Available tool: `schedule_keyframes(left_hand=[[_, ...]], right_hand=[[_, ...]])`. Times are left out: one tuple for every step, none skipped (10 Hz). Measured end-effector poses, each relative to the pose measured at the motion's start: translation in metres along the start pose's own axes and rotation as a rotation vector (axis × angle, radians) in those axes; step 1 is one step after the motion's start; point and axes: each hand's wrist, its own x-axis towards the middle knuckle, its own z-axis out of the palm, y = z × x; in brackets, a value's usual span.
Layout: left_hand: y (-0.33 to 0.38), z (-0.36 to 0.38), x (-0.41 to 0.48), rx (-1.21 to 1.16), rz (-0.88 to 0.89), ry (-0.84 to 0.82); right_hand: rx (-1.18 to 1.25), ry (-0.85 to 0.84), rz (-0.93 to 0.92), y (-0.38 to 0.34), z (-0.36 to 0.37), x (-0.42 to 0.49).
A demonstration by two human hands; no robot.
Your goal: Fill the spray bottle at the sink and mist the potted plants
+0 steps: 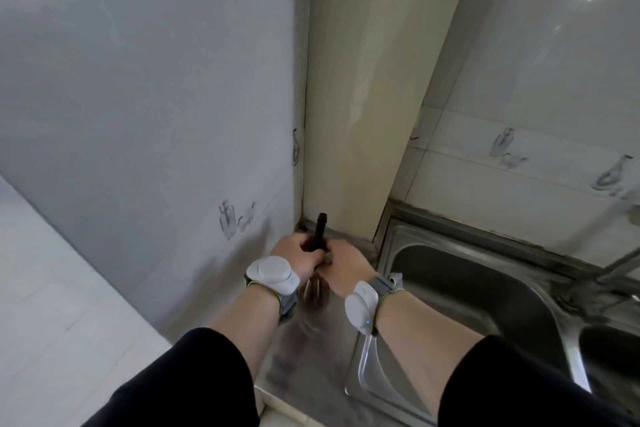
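Observation:
A brown translucent spray bottle with a black spray head stands on the steel drainboard left of the sink. My left hand is wrapped around the bottle's top just under the black head. From the right, my right hand grips the same neck area. The two hands hide most of the neck and the joint of head and bottle. The black nozzle points up toward the wall corner. No potted plants are in view.
A tap juts in at the right edge over the sink. A second basin lies at the far right. Tiled walls and a cream column close in behind. A pale counter runs along the left.

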Motion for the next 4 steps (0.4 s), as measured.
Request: schedule_keyframes(left_hand=[[-0.013,0.004,0.010,0.000,-0.009,-0.032],[-0.021,0.008,0.012,0.013,0.002,-0.004],[-0.021,0.007,0.015,0.082,0.004,-0.010],[-0.009,0.014,0.005,0.131,-0.004,-0.024]], right_hand=[[0.002,-0.021,0.023,0.003,0.008,0.007],[0.033,-0.032,0.022,0.003,0.011,0.006],[0.018,-0.043,-0.023,0.004,0.008,0.002],[-0.048,-0.054,-0.052,0.008,-0.009,-0.019]])
